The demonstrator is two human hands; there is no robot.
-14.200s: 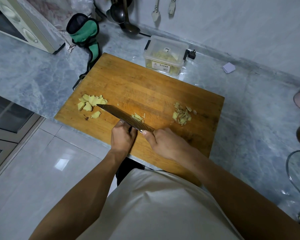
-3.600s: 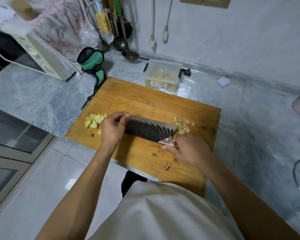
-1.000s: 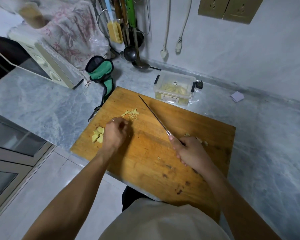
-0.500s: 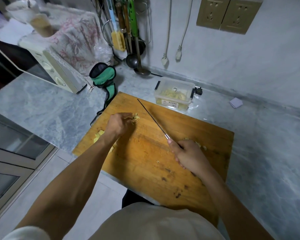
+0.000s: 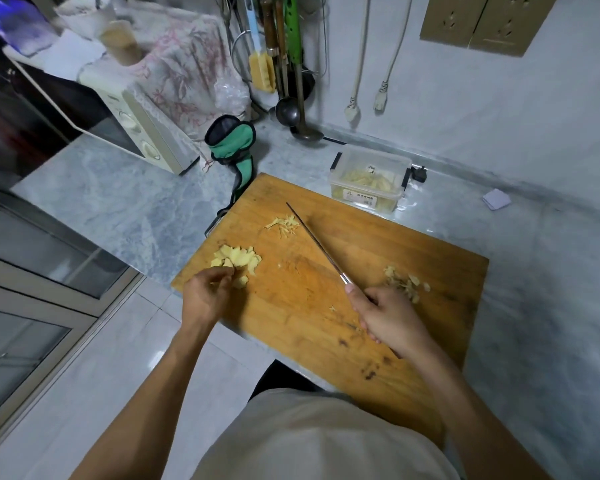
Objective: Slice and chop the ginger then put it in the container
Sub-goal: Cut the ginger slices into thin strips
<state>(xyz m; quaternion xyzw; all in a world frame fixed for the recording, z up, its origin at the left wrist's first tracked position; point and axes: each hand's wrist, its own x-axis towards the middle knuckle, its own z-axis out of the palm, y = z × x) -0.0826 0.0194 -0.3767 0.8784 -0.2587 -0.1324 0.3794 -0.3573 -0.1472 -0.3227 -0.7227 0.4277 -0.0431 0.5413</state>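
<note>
- Holding the knife [image 5: 314, 242] in a clenched right hand [image 5: 387, 318]; left hand [image 5: 205, 292] pinches slices [image 5: 236, 258].
- Done: shreds [image 5: 284, 225] cut, container [image 5: 369, 178] partly filled.
- Left: slices unchopped, scraps [image 5: 404, 284] far right.

A microwave [image 5: 132, 133] stands on the marble counter [image 5: 125, 209]. Right of it lies a green mitt [image 5: 234, 147]; beyond that, a ladle [image 5: 286, 112] hangs below wall sockets [image 5: 482, 22].

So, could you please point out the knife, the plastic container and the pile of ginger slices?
knife [image 5: 314, 241], head view, middle of the blade.
plastic container [image 5: 368, 197], head view, front wall.
ginger slices [image 5: 238, 258], head view, centre of the pile.
</note>
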